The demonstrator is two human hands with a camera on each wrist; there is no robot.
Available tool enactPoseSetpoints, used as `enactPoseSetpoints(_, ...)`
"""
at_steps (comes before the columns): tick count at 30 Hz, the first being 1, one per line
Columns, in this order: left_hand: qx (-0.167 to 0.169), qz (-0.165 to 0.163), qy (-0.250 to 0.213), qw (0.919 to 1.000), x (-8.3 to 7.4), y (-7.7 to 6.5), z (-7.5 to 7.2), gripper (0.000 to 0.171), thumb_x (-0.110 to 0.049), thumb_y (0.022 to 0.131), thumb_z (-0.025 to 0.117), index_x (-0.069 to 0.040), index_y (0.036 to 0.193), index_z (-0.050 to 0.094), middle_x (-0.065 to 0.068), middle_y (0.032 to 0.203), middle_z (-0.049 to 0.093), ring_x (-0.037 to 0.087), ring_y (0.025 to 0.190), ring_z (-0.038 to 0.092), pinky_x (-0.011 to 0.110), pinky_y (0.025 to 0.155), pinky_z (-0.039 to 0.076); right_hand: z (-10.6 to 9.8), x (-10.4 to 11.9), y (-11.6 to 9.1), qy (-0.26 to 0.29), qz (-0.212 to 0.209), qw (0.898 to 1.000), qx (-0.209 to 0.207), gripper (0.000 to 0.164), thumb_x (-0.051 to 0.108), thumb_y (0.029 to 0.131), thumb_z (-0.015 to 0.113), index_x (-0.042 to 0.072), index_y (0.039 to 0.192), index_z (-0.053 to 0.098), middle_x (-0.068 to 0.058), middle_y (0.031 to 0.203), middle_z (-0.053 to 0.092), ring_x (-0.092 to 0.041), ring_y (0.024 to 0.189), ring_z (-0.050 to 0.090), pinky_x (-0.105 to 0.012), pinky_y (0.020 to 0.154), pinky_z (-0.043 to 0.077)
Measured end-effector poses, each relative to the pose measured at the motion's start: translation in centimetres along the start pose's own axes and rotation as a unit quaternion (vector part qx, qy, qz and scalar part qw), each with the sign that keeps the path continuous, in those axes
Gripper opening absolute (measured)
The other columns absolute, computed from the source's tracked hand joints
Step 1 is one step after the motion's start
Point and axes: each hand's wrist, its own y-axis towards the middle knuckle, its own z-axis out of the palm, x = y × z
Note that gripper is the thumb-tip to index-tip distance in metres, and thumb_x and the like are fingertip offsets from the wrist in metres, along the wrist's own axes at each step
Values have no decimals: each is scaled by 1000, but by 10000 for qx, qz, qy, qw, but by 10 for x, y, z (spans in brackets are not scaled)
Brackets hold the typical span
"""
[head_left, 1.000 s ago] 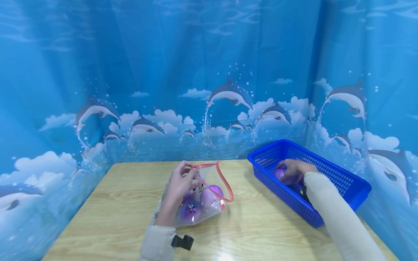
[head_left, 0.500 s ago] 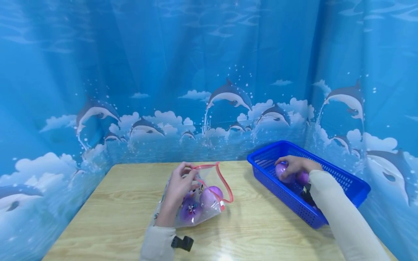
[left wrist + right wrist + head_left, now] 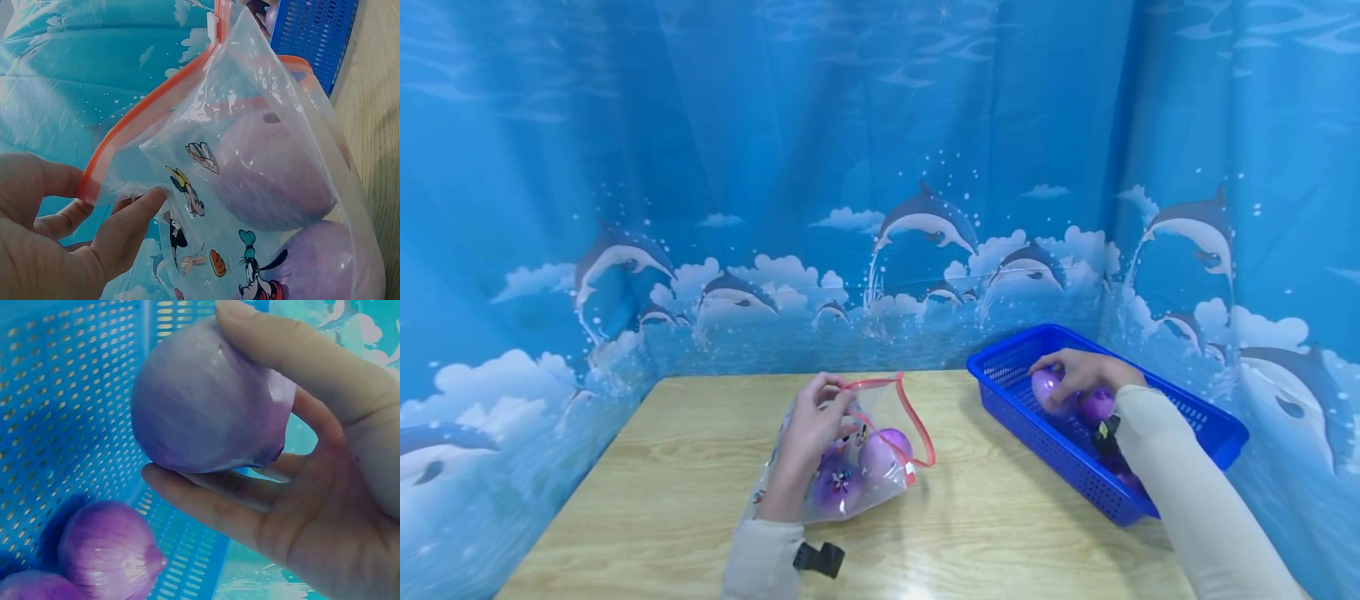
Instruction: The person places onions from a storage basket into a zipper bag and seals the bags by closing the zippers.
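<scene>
My left hand (image 3: pixel 808 425) pinches the mouth of a clear zip bag (image 3: pixel 206 169) by its orange-red edge, and the bag's opening faces right. Cartoon figures are printed on the plastic. Two purple onions (image 3: pixel 883 452) show inside the bag. Over at the blue basket (image 3: pixel 1045 458), my right hand (image 3: pixel 1078 377) grips another purple onion (image 3: pixel 206 406) between thumb and fingers, inside the basket's rim. Below that onion, in the right wrist view, a loose onion (image 3: pixel 112 550) lies in the basket with part of another onion (image 3: pixel 37 587) at the corner.
The wooden table (image 3: pixel 692 450) carries the bag at its middle and the basket at its right side. A blue dolphin-print curtain (image 3: pixel 820 167) hangs behind the table and along its sides. A black strap mount (image 3: pixel 820 558) sits at my left wrist.
My right hand has lifted slightly with the onion in its grip, uncovering more of the onion beside it in the basket. The left hand and bag have stayed put.
</scene>
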Motion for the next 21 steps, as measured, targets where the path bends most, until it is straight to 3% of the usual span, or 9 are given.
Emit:
enactPoseSetpoints(10, 32, 54, -51, 10000, -1, -3, 0, 12, -15, 103, 59, -8, 113, 62, 20, 118, 65, 26, 95, 69, 33, 75, 68, -9, 15, -2, 458, -253, 9986, -92, 68, 16, 83, 84, 8, 145, 56, -30, 140, 45, -31, 108, 58, -37, 78, 63)
enactPoseSetpoints(21, 56, 120, -198, 9997, 0, -1, 0, 13, -12, 101, 59, -5, 112, 60, 19, 114, 65, 22, 86, 69, 34, 73, 68, -15, 47, -8, 523, -751, 9958, -102, 65, 16, 86, 83, 12, 145, 57, -28, 150, 42, -34, 117, 56, -39, 87, 62)
